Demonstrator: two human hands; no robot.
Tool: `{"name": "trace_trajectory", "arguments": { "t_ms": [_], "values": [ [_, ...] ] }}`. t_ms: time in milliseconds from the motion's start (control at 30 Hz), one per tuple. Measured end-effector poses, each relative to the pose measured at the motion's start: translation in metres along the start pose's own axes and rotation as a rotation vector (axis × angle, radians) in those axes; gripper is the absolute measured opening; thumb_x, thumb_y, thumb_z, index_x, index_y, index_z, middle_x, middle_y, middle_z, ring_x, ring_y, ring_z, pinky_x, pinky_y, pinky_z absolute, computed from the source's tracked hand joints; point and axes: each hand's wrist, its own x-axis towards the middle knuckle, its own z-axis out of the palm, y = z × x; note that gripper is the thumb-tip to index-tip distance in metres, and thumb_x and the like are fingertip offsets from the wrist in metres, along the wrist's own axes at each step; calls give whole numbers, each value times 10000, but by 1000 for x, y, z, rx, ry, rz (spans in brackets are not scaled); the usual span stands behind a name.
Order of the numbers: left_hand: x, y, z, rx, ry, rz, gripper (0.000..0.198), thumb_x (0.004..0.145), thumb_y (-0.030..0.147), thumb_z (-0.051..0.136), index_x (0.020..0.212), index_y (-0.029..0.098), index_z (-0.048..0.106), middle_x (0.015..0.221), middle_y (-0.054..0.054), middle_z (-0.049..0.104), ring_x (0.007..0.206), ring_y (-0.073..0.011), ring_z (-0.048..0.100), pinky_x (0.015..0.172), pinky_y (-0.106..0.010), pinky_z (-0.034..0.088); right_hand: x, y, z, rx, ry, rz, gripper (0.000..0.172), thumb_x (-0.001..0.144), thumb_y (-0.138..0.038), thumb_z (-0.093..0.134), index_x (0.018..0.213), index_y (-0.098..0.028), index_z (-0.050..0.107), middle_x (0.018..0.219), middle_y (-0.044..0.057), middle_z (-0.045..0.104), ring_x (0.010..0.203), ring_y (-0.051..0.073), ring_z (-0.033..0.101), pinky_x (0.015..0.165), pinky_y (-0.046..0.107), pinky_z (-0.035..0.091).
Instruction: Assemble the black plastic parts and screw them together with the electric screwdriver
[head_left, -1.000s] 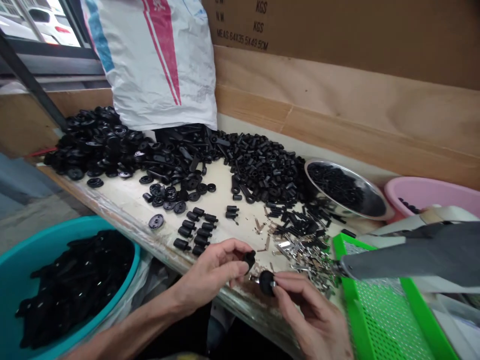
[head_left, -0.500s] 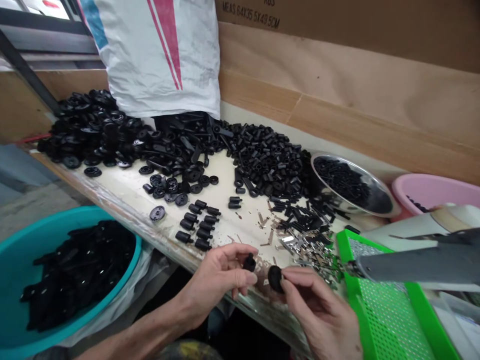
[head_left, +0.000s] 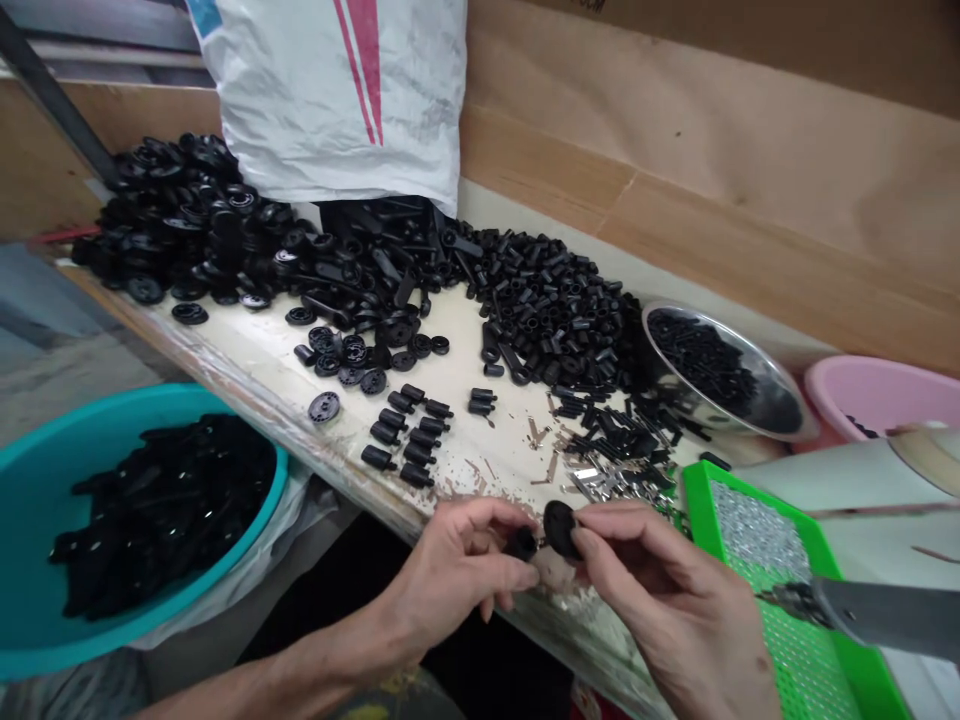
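Grip on both sides is a tight fingertip pinch, with neither hand spread. The left hand [head_left: 450,570] closes thumb and fingers on a small black plastic plug [head_left: 521,543], and the right hand [head_left: 675,580] pinches a black disc-shaped knob [head_left: 561,530] by its edge. Both pieces sit over the front edge of the desk [head_left: 480,450]. They have closed in since a moment ago and are now just beside each other, where before a clear gap lay between them. Whether they touch or have joined, I cannot tell, because the fingers crowd that spot.

Both pieces have a dull, moulded matt surface. Just past the hands lies a scatter of silver metal clips [head_left: 615,480], bright and angular against the scuffed cream desktop. Nearer the left hand stand loose rows of short black studs [head_left: 409,435], and a lone slotted black disc [head_left: 324,406] lies beyond them. Farther back, a heap of black cylindrical spacers [head_left: 547,310] and a mound of black ribbed wheels [head_left: 172,210] spread out below a white woven sack [head_left: 337,100]. A stainless steel bowl [head_left: 787,395] full of small black parts gleams to the right, with a pink plastic basin [head_left: 877,395] behind it and a green perforated tray [head_left: 701,500] in front. Below the desk on the left, a teal plastic basin [head_left: 90,470] holds flat black pieces.
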Motion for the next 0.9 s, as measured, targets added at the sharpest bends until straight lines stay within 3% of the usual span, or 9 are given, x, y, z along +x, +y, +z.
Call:
{"name": "trace_trajectory", "arguments": {
  "t_ms": [200, 367, 667, 900],
  "values": [
    [-4, -1, -3, 9, 0, 18, 293, 682, 204, 749, 941, 153, 622, 519, 78, 490, 438, -68, 472, 406, -161, 342, 2, -4, 4, -37, -86, -15, 79, 776, -274, 680, 738, -204, 680, 771, 15, 660, 585, 112, 601, 566, 191, 512],
    [-7, 5, -4, -42, -47, 33, 244, 682, 183, 742, 894, 141, 628, 631, 43, 557, 478, -56, 484, 424, -155, 360, 8, -2, 2, -107, -268, -102, 78, 798, -242, 651, 742, -197, 683, 731, 24, 663, 595, 125, 617, 532, 184, 505],
    [-5, 11, -15, -406, -272, -137, 195, 784, 213, 626, 960, 138, 589, 741, -43, 639, 507, -90, 592, 446, -158, 438, 0, -2, 11, 242, -191, 280, 173, 721, -364, 745, 743, -198, 702, 760, 23, 667, 601, 133, 655, 555, 195, 568],
    [5, 11, -19, -410, -402, -268, 198, 739, 173, 569, 871, 63, 666, 719, -92, 665, 474, -102, 608, 409, -150, 451, -2, -3, 10, 229, -210, 284, 156, 732, -350, 735, 751, -198, 707, 779, 32, 673, 563, 127, 642, 514, 201, 561]
  ]
}}
